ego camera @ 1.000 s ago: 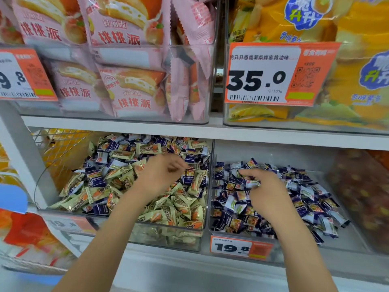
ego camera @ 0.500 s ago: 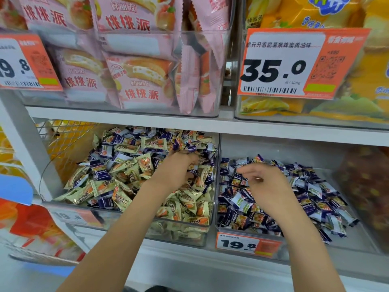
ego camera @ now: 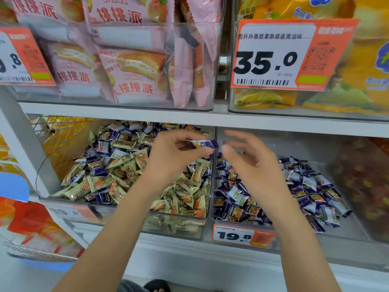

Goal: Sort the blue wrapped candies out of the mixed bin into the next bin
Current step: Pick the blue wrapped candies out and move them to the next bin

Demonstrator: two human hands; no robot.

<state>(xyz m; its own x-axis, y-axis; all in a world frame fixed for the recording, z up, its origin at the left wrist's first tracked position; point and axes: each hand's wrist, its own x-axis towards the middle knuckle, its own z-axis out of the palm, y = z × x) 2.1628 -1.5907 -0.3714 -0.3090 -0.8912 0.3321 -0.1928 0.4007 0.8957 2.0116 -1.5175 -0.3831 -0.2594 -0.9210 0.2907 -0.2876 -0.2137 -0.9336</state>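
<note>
Our left hand pinches a blue candy over the wall between the mixed bin and the next bin, ready for our open right hand.

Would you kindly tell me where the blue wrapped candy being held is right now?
The blue wrapped candy is pinched in the left hand, above the divider between bins, beside the open right hand.

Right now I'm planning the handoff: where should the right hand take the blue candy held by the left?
Probably its free right end: the blue candy lies level, pinched at its left by the left hand, jutting toward the right hand. Come in from the right.
</note>
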